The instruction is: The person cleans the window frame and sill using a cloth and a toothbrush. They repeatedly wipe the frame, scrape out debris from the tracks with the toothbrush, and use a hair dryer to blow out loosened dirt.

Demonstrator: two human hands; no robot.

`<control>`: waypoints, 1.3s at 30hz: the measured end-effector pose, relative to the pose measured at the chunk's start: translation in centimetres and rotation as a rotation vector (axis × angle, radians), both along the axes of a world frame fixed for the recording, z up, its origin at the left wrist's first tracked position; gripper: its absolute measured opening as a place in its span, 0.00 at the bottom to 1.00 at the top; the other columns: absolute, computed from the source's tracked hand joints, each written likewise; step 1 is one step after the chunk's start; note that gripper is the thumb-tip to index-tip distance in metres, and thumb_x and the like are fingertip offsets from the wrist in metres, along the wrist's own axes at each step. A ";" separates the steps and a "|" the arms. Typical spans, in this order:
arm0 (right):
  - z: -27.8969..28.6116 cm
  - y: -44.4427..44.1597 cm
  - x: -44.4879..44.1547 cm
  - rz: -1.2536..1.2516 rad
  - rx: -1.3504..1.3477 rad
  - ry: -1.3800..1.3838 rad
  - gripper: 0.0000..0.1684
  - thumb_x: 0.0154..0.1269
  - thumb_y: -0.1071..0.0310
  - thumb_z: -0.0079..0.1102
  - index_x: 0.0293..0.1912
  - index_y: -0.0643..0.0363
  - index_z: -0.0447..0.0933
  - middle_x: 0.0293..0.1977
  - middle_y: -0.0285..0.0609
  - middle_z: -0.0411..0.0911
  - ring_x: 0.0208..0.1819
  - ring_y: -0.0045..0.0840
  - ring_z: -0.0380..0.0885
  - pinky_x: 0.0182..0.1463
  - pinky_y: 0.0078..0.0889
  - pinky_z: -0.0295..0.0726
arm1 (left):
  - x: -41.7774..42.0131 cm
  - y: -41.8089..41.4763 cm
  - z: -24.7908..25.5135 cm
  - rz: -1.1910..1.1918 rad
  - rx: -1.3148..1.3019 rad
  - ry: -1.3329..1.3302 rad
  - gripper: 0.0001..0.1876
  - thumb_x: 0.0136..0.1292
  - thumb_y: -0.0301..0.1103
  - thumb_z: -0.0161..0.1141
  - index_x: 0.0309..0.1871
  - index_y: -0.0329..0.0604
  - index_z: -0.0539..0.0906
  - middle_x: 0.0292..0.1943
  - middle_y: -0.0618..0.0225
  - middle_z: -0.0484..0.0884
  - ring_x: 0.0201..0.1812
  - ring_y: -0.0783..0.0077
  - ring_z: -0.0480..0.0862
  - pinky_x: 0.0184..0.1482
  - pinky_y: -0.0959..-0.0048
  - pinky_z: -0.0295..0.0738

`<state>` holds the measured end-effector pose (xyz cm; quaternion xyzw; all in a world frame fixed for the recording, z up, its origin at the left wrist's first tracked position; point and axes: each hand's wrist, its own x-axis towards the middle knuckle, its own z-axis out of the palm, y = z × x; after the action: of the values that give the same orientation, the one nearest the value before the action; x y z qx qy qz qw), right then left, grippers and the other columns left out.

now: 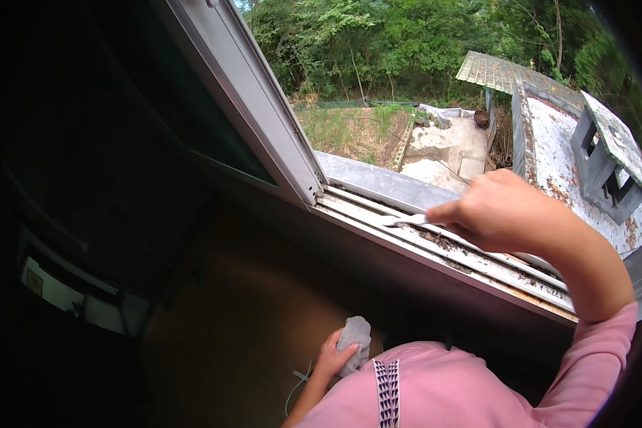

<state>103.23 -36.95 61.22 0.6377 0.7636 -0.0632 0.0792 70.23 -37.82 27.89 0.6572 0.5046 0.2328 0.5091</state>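
My right hand (pixel 495 211) is closed around a slim white tool (pixel 406 220) that looks like a small brush, its tip too blurred to be sure. That tip points left and is at or just over the sliding-window track (pixel 361 210). Dark dirt and debris (pixel 444 243) lie in the grooves, mostly below and to the right of the tip. Lower down, near my body, my left hand (pixel 333 356) grips a folded grey cloth (pixel 356 339), thumb across its front.
A window frame post (pixel 257 91) rises at the track's left end. Outside the window run a grey ledge (pixel 380 174) and a lower roof (pixel 556 155) strewn with leaves. Below me is a dim brown floor (pixel 235 321); a thin pale cable (pixel 297 393) hangs by my left forearm.
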 end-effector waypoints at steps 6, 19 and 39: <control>-7.1 9.2 -4.6 0.120 0.146 -0.035 0.19 0.57 0.69 0.47 0.48 0.44 0.76 0.29 0.43 0.79 0.33 0.36 0.79 0.34 0.38 0.77 | -0.6 0.1 0.5 -0.054 0.049 0.072 0.28 0.50 0.41 0.65 0.52 0.37 0.73 0.46 0.53 0.78 0.48 0.61 0.78 0.51 0.68 0.71; -1.3 5.8 0.0 0.009 0.031 0.030 0.15 0.59 0.66 0.50 0.44 0.42 0.80 0.33 0.39 0.81 0.35 0.34 0.79 0.40 0.35 0.77 | -2.1 -0.3 -1.1 0.018 -0.026 -0.015 0.28 0.49 0.39 0.66 0.52 0.36 0.74 0.46 0.53 0.77 0.47 0.63 0.78 0.49 0.68 0.72; -7.9 13.3 -3.4 0.114 0.187 -0.129 0.14 0.58 0.67 0.45 0.41 0.46 0.78 0.28 0.43 0.79 0.33 0.33 0.80 0.32 0.38 0.78 | 0.1 1.4 -0.6 -0.130 0.011 0.005 0.27 0.49 0.40 0.66 0.52 0.38 0.74 0.47 0.53 0.77 0.48 0.61 0.77 0.50 0.68 0.71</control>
<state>99.82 -23.61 53.34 0.6006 0.7945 0.0539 0.0716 70.30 -36.45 27.34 0.6919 0.4610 0.2002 0.5184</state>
